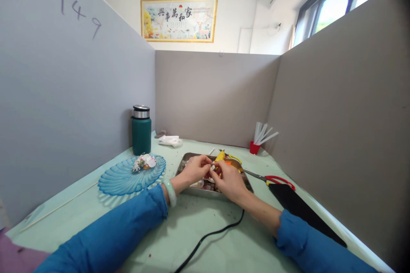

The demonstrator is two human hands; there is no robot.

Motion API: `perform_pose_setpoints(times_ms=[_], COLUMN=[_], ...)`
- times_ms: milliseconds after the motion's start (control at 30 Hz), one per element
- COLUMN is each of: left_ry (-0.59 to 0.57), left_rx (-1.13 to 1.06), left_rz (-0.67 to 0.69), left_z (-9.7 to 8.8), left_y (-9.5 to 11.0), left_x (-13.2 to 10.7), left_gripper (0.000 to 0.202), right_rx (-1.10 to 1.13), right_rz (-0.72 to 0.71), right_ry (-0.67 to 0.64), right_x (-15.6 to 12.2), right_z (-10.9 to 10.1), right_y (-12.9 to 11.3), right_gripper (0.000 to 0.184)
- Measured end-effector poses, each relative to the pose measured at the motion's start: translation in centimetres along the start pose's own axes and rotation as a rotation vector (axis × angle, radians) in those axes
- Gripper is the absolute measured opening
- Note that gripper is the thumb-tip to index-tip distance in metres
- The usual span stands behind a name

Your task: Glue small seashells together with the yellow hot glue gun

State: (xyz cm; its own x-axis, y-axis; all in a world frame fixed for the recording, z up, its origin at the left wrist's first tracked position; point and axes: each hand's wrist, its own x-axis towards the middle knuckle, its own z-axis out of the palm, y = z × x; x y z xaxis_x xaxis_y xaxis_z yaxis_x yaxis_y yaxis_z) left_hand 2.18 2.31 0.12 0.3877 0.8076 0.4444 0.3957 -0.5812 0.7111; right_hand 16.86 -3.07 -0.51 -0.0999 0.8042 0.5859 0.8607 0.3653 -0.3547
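Note:
Over a metal tray (205, 194) my two hands meet, fingertips close together. My left hand (196, 168), with a pale green bangle at the wrist, pinches a small whitish piece (212, 167) from the left. From the right, the thumb and fingers of my right hand (228, 177) close on the same piece, whose kind is too small to make out. Shell-like bits and other small pieces lie in the tray, partly hidden by my hands. A yellow glue gun (220, 156) rests at the tray's back edge, mostly covered by my right hand.
A blue glass plate (112, 181) with small ornaments stands left, near a green bottle (141, 136). Right are red-handled scissors (279, 180), a black flat object (304, 211) and a red cup (255, 148) of white sticks. A black cord (208, 235) crosses the front; grey partitions enclose the table.

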Motion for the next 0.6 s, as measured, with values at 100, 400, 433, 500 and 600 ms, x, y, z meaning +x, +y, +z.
perform_pose_setpoints(times_ms=[100,400,433,500,600], left_ry=[0.007,-0.017,-0.019,-0.022,-0.026], left_rx=[-0.016,-0.122,-0.129,-0.137,-0.136], left_rz=[-0.012,-0.028,-0.024,-0.018,-0.019], left_z=[0.02,0.10,0.10,0.11,0.10], left_y=[0.07,0.19,0.16,0.11,0.07], left_x=[-0.03,-0.09,-0.07,-0.05,-0.03], left_gripper=[0.020,0.020,0.020,0.020,0.019], right_rx=[0.018,0.006,0.004,0.002,0.006], right_rz=[-0.001,0.008,0.009,0.009,0.005], right_ry=[-0.008,0.006,0.006,0.005,0.000], right_x=[-0.01,0.03,0.04,0.06,0.01], right_z=[0.00,0.09,0.09,0.08,0.04], right_y=[-0.06,0.12,0.13,0.11,0.03], right_gripper=[0.021,0.022,0.021,0.021,0.021])
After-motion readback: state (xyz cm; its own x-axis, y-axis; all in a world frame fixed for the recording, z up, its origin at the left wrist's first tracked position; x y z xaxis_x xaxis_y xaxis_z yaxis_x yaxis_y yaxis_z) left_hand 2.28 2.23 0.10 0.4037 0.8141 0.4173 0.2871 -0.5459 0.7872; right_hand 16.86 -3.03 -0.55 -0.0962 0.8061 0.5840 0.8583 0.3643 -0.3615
